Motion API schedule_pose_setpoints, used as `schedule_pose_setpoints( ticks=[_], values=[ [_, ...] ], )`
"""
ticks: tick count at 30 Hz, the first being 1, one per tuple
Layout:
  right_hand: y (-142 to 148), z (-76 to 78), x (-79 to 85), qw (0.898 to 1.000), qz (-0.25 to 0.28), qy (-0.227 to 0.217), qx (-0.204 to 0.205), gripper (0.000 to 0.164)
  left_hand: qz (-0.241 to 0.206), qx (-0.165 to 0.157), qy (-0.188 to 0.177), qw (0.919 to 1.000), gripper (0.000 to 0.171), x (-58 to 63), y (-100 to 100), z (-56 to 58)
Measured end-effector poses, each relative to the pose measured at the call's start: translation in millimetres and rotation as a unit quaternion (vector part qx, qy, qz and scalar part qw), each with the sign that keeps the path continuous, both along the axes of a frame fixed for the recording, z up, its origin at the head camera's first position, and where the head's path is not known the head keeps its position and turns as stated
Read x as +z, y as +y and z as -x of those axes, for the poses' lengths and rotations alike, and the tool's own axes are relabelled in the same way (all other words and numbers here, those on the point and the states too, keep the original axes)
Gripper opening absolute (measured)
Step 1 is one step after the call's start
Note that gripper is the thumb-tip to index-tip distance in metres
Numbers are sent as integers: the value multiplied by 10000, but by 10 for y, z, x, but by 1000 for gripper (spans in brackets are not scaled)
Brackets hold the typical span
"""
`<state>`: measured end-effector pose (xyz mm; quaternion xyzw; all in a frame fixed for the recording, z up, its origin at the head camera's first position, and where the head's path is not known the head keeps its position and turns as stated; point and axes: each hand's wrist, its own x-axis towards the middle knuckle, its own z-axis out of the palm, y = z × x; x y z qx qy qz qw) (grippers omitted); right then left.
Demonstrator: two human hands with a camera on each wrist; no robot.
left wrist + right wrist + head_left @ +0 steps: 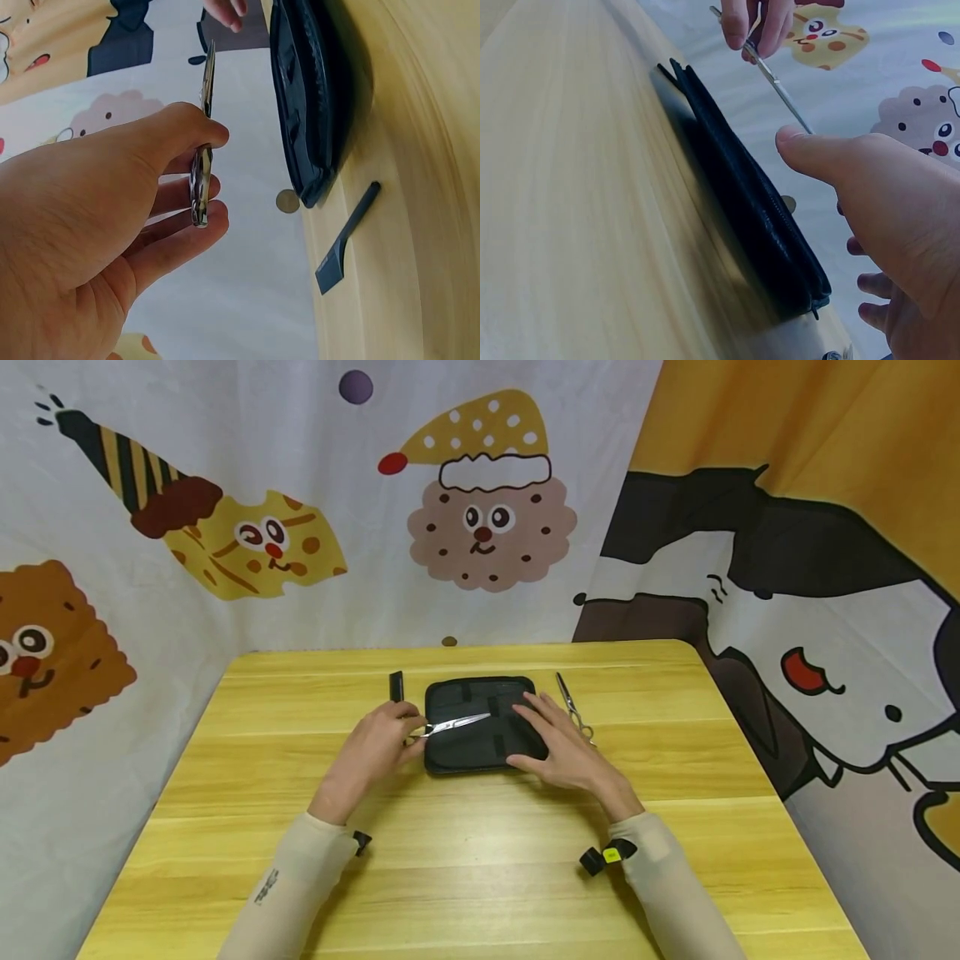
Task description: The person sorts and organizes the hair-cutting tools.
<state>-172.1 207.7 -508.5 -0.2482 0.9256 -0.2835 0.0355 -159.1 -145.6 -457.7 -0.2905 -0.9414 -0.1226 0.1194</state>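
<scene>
Black case [465,758] is laid flat on the wooden table [465,860]; dark loops [499,745] are seen on its upper face, and a zip edge is shown in the right wrist view. Silver scissors [459,723] are held by the left hand [371,745] at the left edge of the case, gripped near the handles between thumb and fingers. Blades are pointed rightward over the case, raised clear of it in both wrist views.

Right hand [567,750] is held above the right part of the case, fingers spread wide, thumb apart, nothing gripped.

Second scissors [566,695] are laid on the table just right of the case, tips pointed away from the person; rings are placed near the right hand. Black flat tool [397,683] with a narrow handle is laid just left of the case, partly covered by the left hand in the head view.

Beyond the case, a white cloth [300,410] printed with cartoon snacks is hung. Nearer than the case, light sleeves [296,881] are worn, and a black device [592,861] is strapped at the right wrist.
</scene>
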Motion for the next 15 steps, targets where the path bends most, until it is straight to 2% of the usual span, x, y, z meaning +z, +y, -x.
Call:
schedule_pose_setpoints(
  ticks=[7, 15],
  values=[
    [9, 19, -63, 9991, -383, 109, 118, 90, 21, 20, 35, 10000, 26, -31, -85, 85],
    [-11, 5, -103, 9979, -626, 76, 133, 83, -29, 144, -297, 9994, 27, -91, -171, 207]
  ],
)
